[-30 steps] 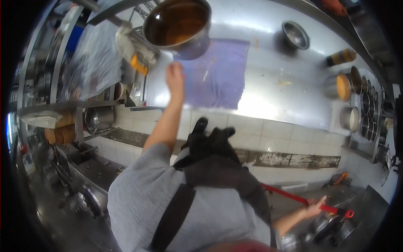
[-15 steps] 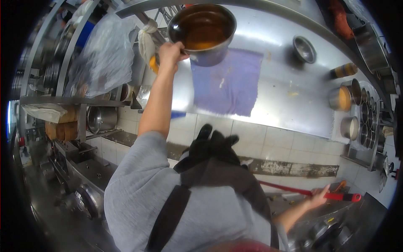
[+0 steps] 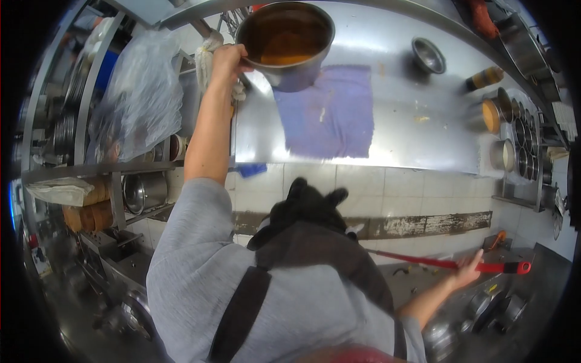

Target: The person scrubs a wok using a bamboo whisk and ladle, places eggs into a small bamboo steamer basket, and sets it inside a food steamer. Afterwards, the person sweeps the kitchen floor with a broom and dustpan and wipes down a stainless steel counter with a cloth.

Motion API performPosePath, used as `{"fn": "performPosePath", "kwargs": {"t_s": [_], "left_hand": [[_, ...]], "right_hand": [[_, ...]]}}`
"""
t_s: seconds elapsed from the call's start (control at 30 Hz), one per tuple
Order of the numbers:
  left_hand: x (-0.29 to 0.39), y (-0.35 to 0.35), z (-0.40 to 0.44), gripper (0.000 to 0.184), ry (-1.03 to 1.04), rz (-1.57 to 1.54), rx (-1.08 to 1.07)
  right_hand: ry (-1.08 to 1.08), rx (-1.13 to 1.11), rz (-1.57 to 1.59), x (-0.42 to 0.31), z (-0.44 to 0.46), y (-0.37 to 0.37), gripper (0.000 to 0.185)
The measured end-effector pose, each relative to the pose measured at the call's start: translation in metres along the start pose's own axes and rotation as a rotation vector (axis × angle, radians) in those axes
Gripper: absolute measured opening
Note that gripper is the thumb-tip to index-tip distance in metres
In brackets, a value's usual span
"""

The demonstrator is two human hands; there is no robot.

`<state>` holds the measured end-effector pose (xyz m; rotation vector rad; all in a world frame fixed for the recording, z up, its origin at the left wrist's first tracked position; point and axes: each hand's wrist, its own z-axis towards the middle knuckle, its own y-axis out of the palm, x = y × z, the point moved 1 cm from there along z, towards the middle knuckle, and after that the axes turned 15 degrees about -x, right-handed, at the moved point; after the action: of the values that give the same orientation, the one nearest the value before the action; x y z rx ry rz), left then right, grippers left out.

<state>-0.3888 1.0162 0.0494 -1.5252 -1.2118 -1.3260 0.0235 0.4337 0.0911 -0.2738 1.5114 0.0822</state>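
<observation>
My left hand (image 3: 227, 62) reaches out to the far left side of the steel table, closed on the handle of a metal pot (image 3: 296, 78). Amber-brown liquid (image 3: 287, 51) shows inside it. The pot is over or against the upper left edge of a purple-blue cloth (image 3: 330, 118); whether its base touches the cloth, I cannot tell. Low on the right, my right hand (image 3: 468, 270) is wrapped around a long red pole (image 3: 439, 262) with a black band near its end. The pole's other end disappears behind my apron.
On the steel table (image 3: 417, 145) stand a small metal bowl (image 3: 428, 55), a bottle (image 3: 484, 78) and several metal containers at the right. A plastic bag (image 3: 142, 91) hangs by the left shelving. A blue object (image 3: 251, 170) lies on the tiled floor below the table edge.
My right hand and the red pole have moved slightly up and right. My left hand keeps its hold on the pot, while the whole view has shifted a little.
</observation>
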Motion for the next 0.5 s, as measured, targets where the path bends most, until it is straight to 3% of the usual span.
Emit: {"fn": "performPosePath", "kwargs": {"t_s": [0.33, 0.5], "left_hand": [[-0.019, 0.008, -0.02, 0.013, 0.089, 0.028, 0.103], [-0.019, 0.009, -0.032, 0.017, -0.006, -0.088, 0.12]], "right_hand": [[-0.03, 0.007, -0.011, -0.009, -0.025, 0.01, 0.037], [-0.044, -0.045, 0.02, -0.003, -0.023, 0.017, 0.037]]}}
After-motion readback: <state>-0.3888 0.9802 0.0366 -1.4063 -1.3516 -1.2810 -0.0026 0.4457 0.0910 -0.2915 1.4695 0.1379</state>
